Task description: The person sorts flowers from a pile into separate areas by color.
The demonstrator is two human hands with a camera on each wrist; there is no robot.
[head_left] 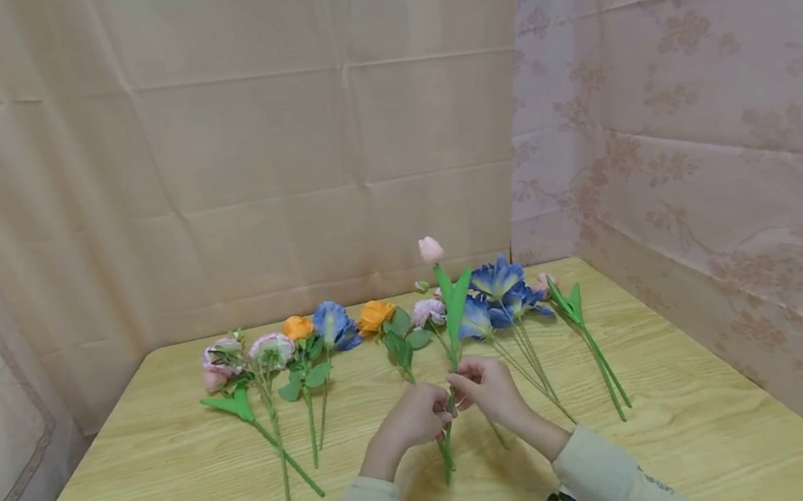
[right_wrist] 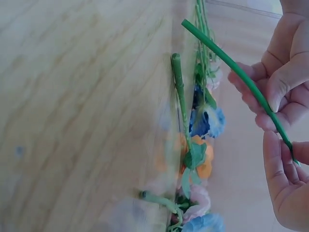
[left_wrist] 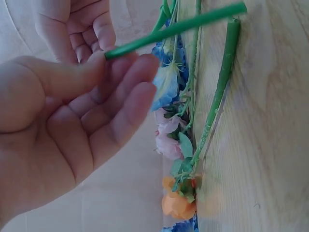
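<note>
"What are the hands doing?"

"The left hand (head_left: 417, 416) pinches a pink tulip (head_left: 456, 319) by its stem; the right hand (head_left: 494, 393) pinches it just above."

"Where's the tulip?"

"Raised over the wooden table (head_left: 171, 450), bloom at twelve o'clock from the hands."

"Around it?"

"An orange rose (head_left: 377, 316) at eleven, blue irises (head_left: 497, 279) at one, green-leaved stems (head_left: 579, 318) between two and three."

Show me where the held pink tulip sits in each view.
Head: the pink tulip is nearly upright, lower half, just right of centre.
Left wrist: only its stem, slanting across the top.
Right wrist: only its stem, slanting through the upper right.
Shared landmark: the orange flower nearer the tulip in the head view.
</note>
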